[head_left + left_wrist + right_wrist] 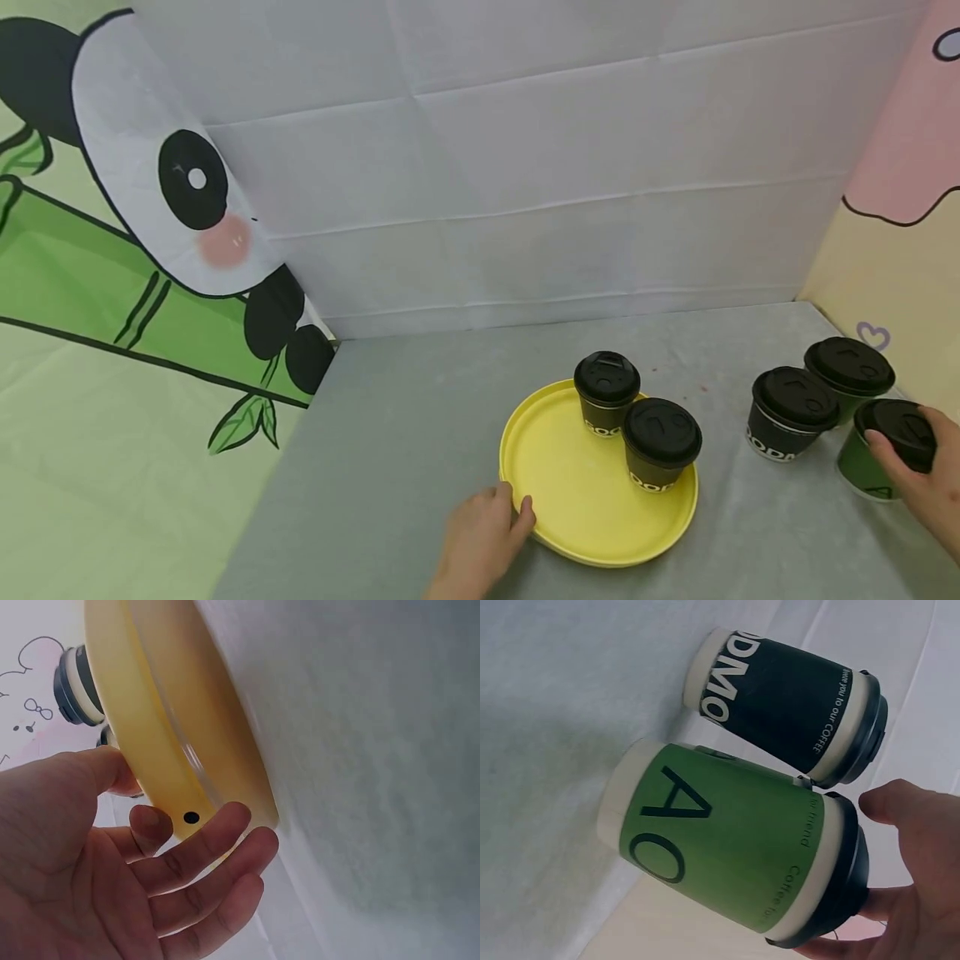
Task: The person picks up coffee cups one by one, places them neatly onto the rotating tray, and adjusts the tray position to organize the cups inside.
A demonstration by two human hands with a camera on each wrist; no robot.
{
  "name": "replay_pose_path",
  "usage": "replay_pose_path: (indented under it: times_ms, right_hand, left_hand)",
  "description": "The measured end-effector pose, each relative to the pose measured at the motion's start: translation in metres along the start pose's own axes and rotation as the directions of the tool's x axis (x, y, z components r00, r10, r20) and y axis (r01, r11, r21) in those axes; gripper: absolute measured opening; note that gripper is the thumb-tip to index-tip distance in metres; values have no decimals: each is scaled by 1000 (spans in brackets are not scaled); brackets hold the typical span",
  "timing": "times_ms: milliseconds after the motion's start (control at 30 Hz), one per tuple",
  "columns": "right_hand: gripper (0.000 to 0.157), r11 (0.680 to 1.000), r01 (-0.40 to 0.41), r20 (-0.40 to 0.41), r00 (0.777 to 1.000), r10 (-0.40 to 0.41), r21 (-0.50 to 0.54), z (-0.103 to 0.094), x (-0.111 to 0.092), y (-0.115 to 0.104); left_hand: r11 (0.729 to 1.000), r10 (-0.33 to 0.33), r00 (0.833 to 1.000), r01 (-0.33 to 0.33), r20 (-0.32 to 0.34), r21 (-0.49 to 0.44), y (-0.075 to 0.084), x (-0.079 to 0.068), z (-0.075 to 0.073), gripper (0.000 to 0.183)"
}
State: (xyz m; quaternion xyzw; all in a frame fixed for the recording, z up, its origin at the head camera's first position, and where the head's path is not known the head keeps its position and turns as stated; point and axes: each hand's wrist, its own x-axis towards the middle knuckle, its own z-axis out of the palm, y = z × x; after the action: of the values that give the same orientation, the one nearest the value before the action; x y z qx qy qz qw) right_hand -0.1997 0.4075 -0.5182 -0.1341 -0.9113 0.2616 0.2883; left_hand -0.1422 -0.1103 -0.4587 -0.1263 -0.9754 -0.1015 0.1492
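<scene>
In the head view my left hand is at the near-left edge of a round yellow tray, its thumb over the rim and fingers along the outer wall. Two dark paper coffee cups with black lids, a rear one and a front one, stand upright on the tray. At the far right my right hand holds a green coffee cup by its black lid, thumb on one side and fingers on the other. The right wrist view shows the green cup upright, its base at the table.
Beside the held cup stand a dark cup and another green cup, both lidded, close together. The grey tabletop ends at a white back wall. A panda print covers the left side; a pink and cream panel stands right.
</scene>
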Motion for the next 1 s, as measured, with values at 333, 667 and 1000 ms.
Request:
replay_pose_path:
  times_ms: [333, 667, 1000]
  right_hand:
    - [73, 999, -13, -49, 999, 11, -39, -33, -19, -62]
    - [76, 994, -34, -46, 998, 29, -103, -33, -21, -58]
    - [77, 995, -55, -36, 998, 52, -85, -43, -27, -72]
  left_hand:
    - [999, 32, 997, -29, 77, -45, 11, -5, -6, 44]
    - [993, 68, 993, -58, 94, -107, 20, -9, -6, 47]
    - [989, 23, 996, -35, -87, -142, 9, 3, -7, 37]
